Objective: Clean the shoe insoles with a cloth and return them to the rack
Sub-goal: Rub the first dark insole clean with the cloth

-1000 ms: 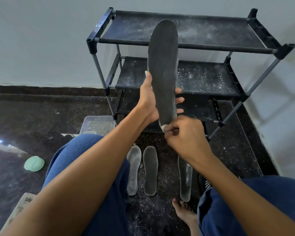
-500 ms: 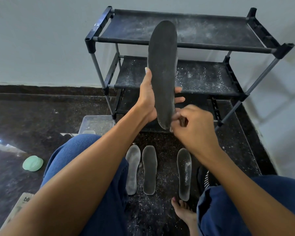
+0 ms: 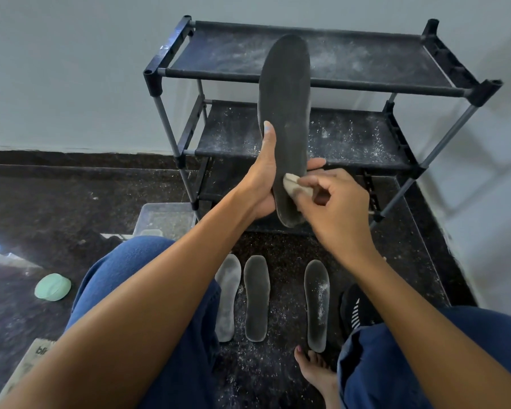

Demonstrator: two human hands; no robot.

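Wiping step in hand: left hand (image 3: 261, 184) is gripping the dark insole (image 3: 285, 113) upright at frame centre, in front of the rack (image 3: 307, 81); right hand (image 3: 334, 202) is pinching a small pale cloth (image 3: 295, 188) against the insole's lower part. Three more insoles (image 3: 256, 299) are lying on the floor (image 3: 71, 202) at lower centre, two of them pale with dust, probably awaiting their turn. Next move is calling for strokes up the full length, then placing the insole on a shelf. Rack shelves are themselves showing white dust. Held insole's far face is hidden; the cloth is mostly covered by fingers; a black item at lower right is cut off by a knee.
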